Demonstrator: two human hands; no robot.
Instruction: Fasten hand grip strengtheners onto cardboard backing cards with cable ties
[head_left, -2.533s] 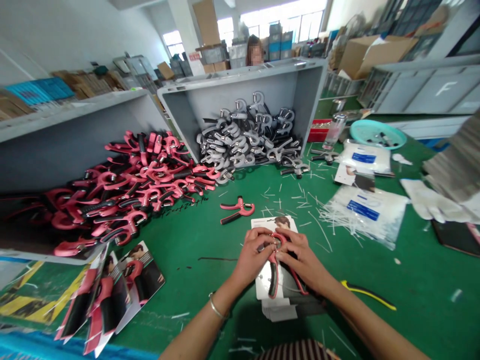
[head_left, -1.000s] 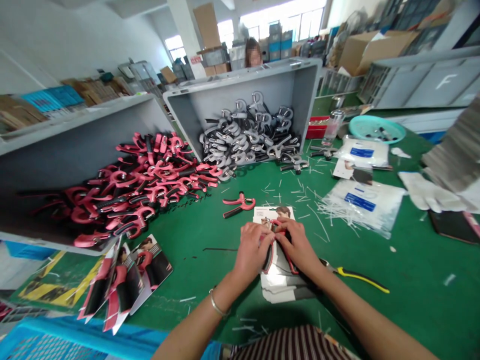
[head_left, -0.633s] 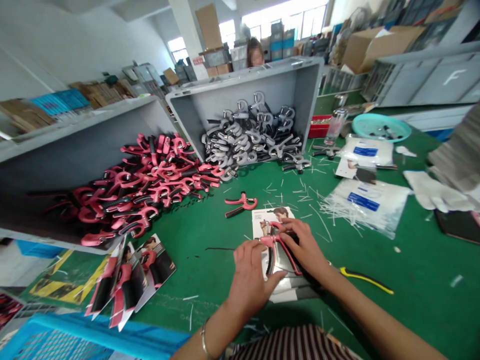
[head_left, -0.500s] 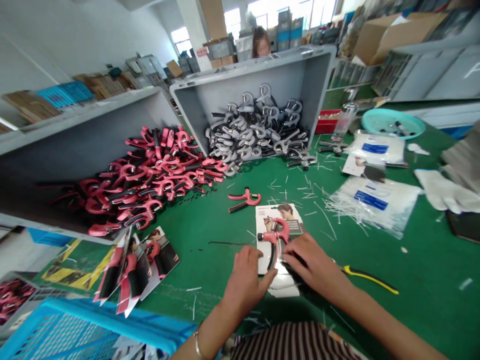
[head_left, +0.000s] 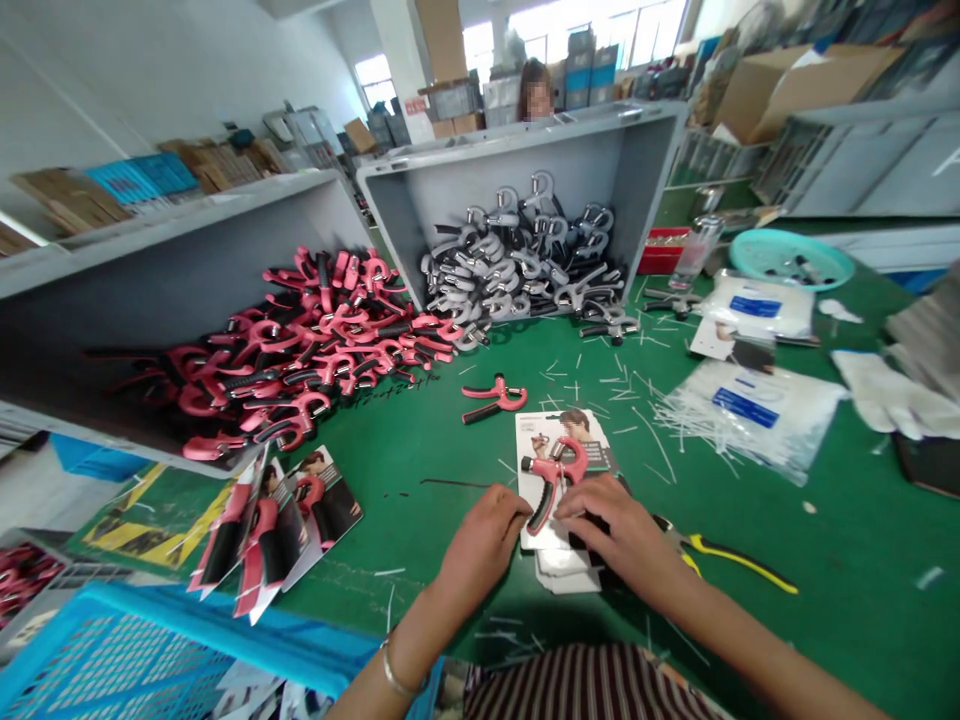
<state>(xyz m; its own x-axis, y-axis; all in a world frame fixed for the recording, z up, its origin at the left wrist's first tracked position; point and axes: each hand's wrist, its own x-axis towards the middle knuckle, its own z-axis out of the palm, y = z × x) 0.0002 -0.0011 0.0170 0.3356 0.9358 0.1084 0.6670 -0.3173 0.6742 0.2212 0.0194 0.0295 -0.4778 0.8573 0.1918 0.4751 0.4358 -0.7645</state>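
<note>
Working at the card: we have a pink hand grip [head_left: 575, 460] lying on a printed card [head_left: 530, 430], its curved end to the far side; below is a loose stack of cards [head_left: 568, 572] on the green table [head_left: 420, 580].
Left hand: our left hand [head_left: 484, 535] is loosely curled, its tips at the card's left edge beside the black handle; we cannot tell whether it pinches the card or only rests there.
Right hand: our right hand [head_left: 619, 525] covers the right handle, thumb and forefinger drawn nearly together; we cannot tell whether anything thin sits between them.
Card stack: we judge the top card could slide and skew the grip, as the cards beneath lie unevenly.
Pliers: the yellow-handled pliers [head_left: 742, 563] lie just beside our right forearm, so a careless elbow could knock them.
White strips: white strips [head_left: 694, 425] bunch at the plastic bag [head_left: 806, 415] and lie scattered about; a stray one under the card could tilt it.
Under our fingers: we cannot see the right handle or any fastening there, and the print is too small to read.
Blue basket: the basket [head_left: 112, 625], near left, is cut off; its contents are unclear.
Far box: the grey box [head_left: 450, 180] hides most of a person [head_left: 535, 90].
</note>
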